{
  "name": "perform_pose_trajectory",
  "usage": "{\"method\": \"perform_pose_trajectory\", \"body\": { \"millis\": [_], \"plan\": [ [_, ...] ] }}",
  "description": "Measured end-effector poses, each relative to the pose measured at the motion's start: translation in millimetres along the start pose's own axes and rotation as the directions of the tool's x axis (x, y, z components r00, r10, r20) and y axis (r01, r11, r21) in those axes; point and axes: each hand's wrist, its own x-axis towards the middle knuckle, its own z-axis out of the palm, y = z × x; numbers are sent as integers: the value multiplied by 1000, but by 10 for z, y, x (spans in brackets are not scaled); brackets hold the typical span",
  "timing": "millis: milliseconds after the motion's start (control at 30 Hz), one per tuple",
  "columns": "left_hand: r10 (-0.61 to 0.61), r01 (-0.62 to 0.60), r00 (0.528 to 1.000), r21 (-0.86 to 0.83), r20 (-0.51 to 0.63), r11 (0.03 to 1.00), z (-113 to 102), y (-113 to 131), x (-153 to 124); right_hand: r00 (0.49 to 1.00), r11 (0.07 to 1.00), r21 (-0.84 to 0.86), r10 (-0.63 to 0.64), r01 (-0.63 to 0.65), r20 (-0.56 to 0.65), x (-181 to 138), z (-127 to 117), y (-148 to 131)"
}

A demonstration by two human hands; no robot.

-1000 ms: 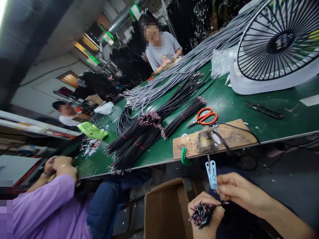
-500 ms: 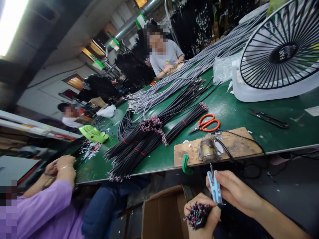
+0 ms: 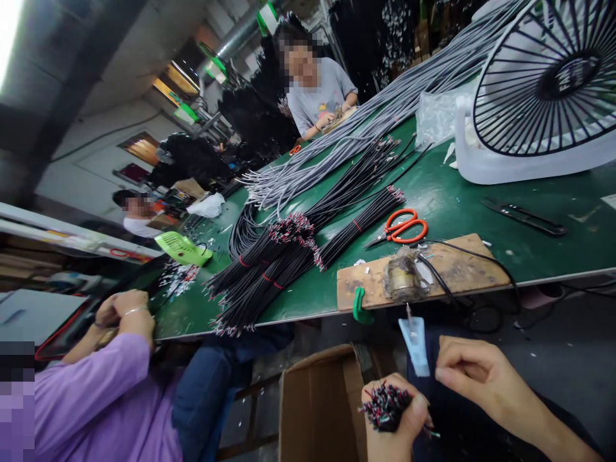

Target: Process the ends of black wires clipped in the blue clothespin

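Note:
My left hand [image 3: 392,417] is closed around a bundle of thin black cables [image 3: 385,407], whose red, white and dark wire ends stick up out of the fist. One wire end with a greenish tip pokes out beside the thumb. To the right of a light-blue clothespin [image 3: 414,346], my right hand [image 3: 474,369] hovers with curled fingers, thumb and forefinger apart, nothing visible between them. The clothespin hangs on the shaft of a small motor [image 3: 403,277], apart from both hands. That motor is fixed on a wooden board [image 3: 462,266] at the table edge.
A green clamp [image 3: 360,305] grips the board. On the green table [image 3: 447,212] lie orange-handled scissors [image 3: 404,228], thread snips [image 3: 524,217], black cable bundles [image 3: 269,276] and grey cables [image 3: 327,147]. A fan [image 3: 500,167] stands right, a cardboard box [image 3: 322,410] below. Co-workers sit left and opposite.
My right hand has let go of the clothespin and drawn back to the right. The clothespin has turned on the shaft. My left hand still holds the cables. The view has shifted slightly.

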Motion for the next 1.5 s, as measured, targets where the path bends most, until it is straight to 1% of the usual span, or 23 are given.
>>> {"method": "perform_pose_trajectory", "body": {
  "millis": [67, 100, 133, 200, 233, 300, 367, 433, 533, 600, 667, 733, 800, 933, 1033, 1100, 1200, 1233, 1267, 1333, 1400, 1433, 1500],
  "plan": [
    [-153, 152, 987, -31, -44, 988, 1, -52, -78, 993, 982, -150, -117, 119, 25, -34, 37, -75],
    [-202, 201, 976, -21, -76, 979, 8, -68, -111, 983, 961, -205, -177, 185, 56, -41, 59, -112],
    [-223, 225, 967, 2, -122, 974, 19, -77, -136, 970, 939, -245, -228, 242, 85, -43, 81, -147],
    [-204, 223, 954, 68, -219, 972, 48, -74, -159, 953, 907, -294, -281, 302, 114, -42, 120, -194],
    [-174, 204, 952, 98, -250, 974, 63, -69, -158, 952, 900, -311, -285, 305, 109, -42, 136, -204],
    [-124, 161, 954, 119, -271, 980, 79, -65, -149, 960, 901, -332, -273, 279, 65, -51, 158, -197],
    [-129, 155, 957, 79, -261, 985, 76, -85, -150, 967, 911, -333, -254, 245, 16, -72, 168, -161],
    [-163, 169, 953, 5, -254, 986, 63, -122, -173, 972, 921, -323, -233, 216, -15, -100, 168, -115],
    [-206, 188, 949, -99, -237, 977, 55, -156, -227, 977, 940, -280, -210, 195, -25, -128, 152, -58],
    [-236, 208, 946, -141, -222, 968, 64, -144, -254, 975, 944, -255, -223, 212, -17, -132, 131, -43],
    [-266, 235, 944, -169, -197, 957, 72, -116, -267, 964, 931, -255, -267, 261, 14, -126, 108, -49],
    [-282, 253, 946, -174, -162, 951, 70, -96, -270, 948, 908, -276, -312, 317, 63, -118, 92, -68],
    [-271, 250, 953, -150, -139, 956, 54, -96, -269, 936, 886, -301, -337, 353, 105, -112, 89, -94],
    [-277, 265, 951, -101, -138, 959, 19, -123, -264, 938, 878, -331, -324, 346, 120, -114, 108, -134],
    [-297, 284, 948, -117, -111, 952, 26, -106, -254, 957, 907, -306, -268, 288, 108, -114, 121, -130],
    [-278, 267, 958, -127, -76, 955, 43, -71, -240, 975, 946, -241, -193, 215, 111, -107, 124, -100],
    [-248, 239, 968, -162, -40, 958, 63, -7, -212, 984, 999, -22, -44, 49, 175, -85, 128, -40],
    [-251, 241, 967, -178, -34, 954, 65, 12, -203, 980, 999, 44, -11, 2, 199, -78, 129, -27],
    [-266, 255, 964, -193, -30, 948, 63, 30, -194, 978, 997, 74, 4, -20, 208, -72, 131, -21],
    [-315, 302, 949, -220, -26, 927, 56, 59, -181, 983, 999, 30, -22, 17, 180, -69, 130, -32],
    [-360, 342, 932, -245, -36, 907, 49, 77, -177, 986, 989, -95, -99, 112, 131, -75, 126, -65],
    [-370, 348, 928, -254, -43, 902, 47, 82, -178, 984, 978, -143, -135, 152, 120, -80, 124, -82],
    [-369, 344, 928, -265, -49, 901, 50, 84, -182, 978, 962, -186, -184, 201, 102, -86, 124, -100]
  ]
}}
